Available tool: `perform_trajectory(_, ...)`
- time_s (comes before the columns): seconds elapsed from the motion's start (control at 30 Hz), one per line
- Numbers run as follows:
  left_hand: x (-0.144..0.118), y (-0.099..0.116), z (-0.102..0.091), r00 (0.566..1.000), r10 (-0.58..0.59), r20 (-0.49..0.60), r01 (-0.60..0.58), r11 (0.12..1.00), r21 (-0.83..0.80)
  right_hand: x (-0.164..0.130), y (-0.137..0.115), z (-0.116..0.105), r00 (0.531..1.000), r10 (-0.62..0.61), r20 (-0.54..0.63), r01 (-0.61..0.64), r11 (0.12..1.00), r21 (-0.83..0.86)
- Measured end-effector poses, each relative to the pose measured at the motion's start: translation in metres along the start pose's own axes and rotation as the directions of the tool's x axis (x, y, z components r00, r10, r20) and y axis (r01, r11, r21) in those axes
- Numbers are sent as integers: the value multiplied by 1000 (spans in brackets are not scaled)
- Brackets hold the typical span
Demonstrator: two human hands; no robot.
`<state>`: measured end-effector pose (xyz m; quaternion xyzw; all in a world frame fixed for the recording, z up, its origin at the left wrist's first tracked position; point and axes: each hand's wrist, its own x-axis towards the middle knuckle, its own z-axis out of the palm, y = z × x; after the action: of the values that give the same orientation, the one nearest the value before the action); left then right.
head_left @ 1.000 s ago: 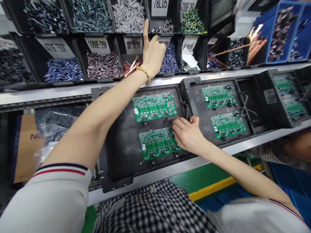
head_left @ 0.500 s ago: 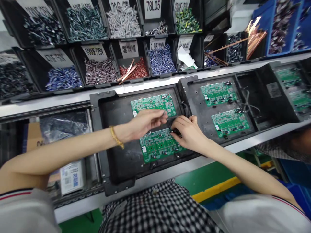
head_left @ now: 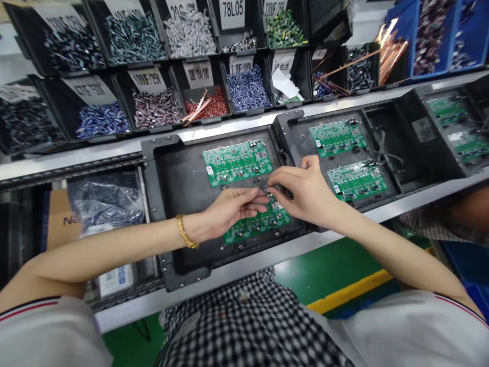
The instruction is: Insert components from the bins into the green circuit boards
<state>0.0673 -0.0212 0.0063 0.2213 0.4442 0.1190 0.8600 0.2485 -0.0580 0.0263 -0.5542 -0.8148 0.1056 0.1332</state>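
Both hands meet over the near board [head_left: 260, 224] in a black tray [head_left: 179, 173] on the line. The left hand [head_left: 229, 211], gold bracelet [head_left: 186, 232] at the wrist, lies flat w/ fingers stretched toward the right; the right hand [head_left: 305, 191] pinches a small dark part [head_left: 272, 191] at the board's top edge, fingertips closed on it. The left fingertips touch or nearly touch the same part; can't tell which. Whether the left grips anything can't be told.

Progress, as a judgement: early. The near board shows mostly bare green face w/ only a few parts seated; the far board [head_left: 237, 162] in the same tray carries a few dark cylinders along its top-right corner. The next tray [head_left: 298, 137] to the right holds 2 more boards [head_left: 336, 136], similarly sparse.

Boards are flat, glossy green rectangles w/ white print; trays matte, scuffed black plastic. Above, angled black bins [head_left: 153, 102] hold loose cylinders in purple, blue [head_left: 248, 86], grey, green; 1 bin has red parts [head_left: 212, 107] and copper strips.
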Motion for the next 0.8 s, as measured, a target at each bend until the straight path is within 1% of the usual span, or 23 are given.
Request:
perform_trajectory(0.07,-3,-4,-3,997,-67,-40,68,997,39,-2,14,1,997,10,81,-9,1000,-13)
perform_trajectory(0.13,-5,-9,-5,994,-104,-41,107,992,67,-2,27,6,989,8,149,-8,1000,0)
perform_trajectory(0.2,-6,-11,-7,993,-121,14,119,988,95,0,37,12,983,-12,186,9,1000,16)
perform_trajectory(0.27,-5,-11,-8,991,-109,74,101,989,106,1,41,17,981,-27,193,23,1000,20)
perform_trajectory(0.33,-3,-8,-9,991,-83,103,73,992,101,2,41,19,981,-37,190,33,999,21)
perform_trajectory(0.4,1,-5,-10,993,-57,106,46,994,102,2,41,19,982,-46,185,43,999,19)
perform_trajectory(0.53,8,-2,-11,997,-29,73,19,991,130,1,40,20,982,-58,182,63,998,-23)
perform_trajectory(0.67,11,0,-12,998,-36,47,31,993,117,1,40,21,977,-68,204,82,995,-60)
perform_trajectory(0.73,11,0,-11,998,-44,46,40,995,97,2,36,18,976,-53,211,65,997,-50)
perform_trajectory(0.8,10,-1,-9,999,-35,38,32,997,76,2,28,14,980,-17,198,15,1000,13)
